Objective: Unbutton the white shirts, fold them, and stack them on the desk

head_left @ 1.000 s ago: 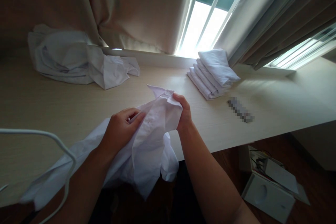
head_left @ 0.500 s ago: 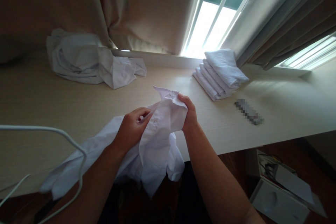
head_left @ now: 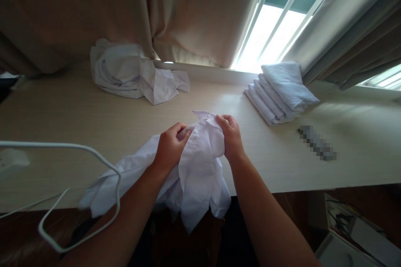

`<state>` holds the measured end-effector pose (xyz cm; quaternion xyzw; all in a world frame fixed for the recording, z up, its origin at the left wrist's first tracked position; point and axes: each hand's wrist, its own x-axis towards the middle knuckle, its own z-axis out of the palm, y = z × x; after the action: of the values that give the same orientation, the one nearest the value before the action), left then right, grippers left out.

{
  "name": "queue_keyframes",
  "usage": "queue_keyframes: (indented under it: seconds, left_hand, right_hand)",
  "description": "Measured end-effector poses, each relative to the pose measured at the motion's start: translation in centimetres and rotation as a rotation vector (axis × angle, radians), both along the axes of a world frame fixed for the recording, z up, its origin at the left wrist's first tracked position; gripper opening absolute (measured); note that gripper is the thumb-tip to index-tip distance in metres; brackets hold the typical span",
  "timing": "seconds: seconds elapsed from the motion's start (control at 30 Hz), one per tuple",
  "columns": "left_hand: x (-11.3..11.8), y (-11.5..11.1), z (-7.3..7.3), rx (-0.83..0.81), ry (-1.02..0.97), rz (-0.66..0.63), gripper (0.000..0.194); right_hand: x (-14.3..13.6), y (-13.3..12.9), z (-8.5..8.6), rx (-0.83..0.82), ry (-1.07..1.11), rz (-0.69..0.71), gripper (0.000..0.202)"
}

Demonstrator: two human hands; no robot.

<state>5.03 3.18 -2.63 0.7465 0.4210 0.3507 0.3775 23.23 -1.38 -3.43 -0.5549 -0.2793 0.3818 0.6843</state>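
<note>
A white collared shirt lies bunched over the table's front edge, its lower part hanging down and one side spread to the left. My left hand is closed on the cloth just below the collar, with the fingertips partly hidden in the folds. At the collar's right side, my right hand pinches the fabric between thumb and fingers. The collar's point sticks up between the two hands.
Behind on the left is a crumpled heap of white clothes. A stack of folded white cloth stands at the back right, near a blurred-out object. A white cable loops in front at left, by a power strip.
The view has swung left, so things appear shifted right. My right hand's fingers have curled further over the collar, and the collar point has tipped lower. Both hands still hold the shirt.
</note>
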Motion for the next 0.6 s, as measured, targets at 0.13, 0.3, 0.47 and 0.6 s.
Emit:
queue_keyframes:
  seconds: [0.13,0.3,0.47,0.6]
  left_hand:
    - [-0.4,0.7,-0.4,0.079,0.037,0.121,0.017]
    - [-0.7,0.9,-0.9,0.078,0.088,0.210,0.013]
    - [-0.8,0.8,-1.2,0.021,0.034,0.181,0.011]
    - [-0.5,0.6,-1.2,-0.042,-0.104,0.158,0.011]
  right_hand:
    - [-0.4,-0.3,0.6,0.055,-0.450,-0.382,0.030]
    - [-4.1,-2.8,3.2,0.444,-0.823,-0.350,0.008]
    - [-7.2,-3.3,2.2,0.034,-0.874,0.182,0.033]
    - [-7.0,-1.7,0.4,-0.177,-0.841,0.197,0.039]
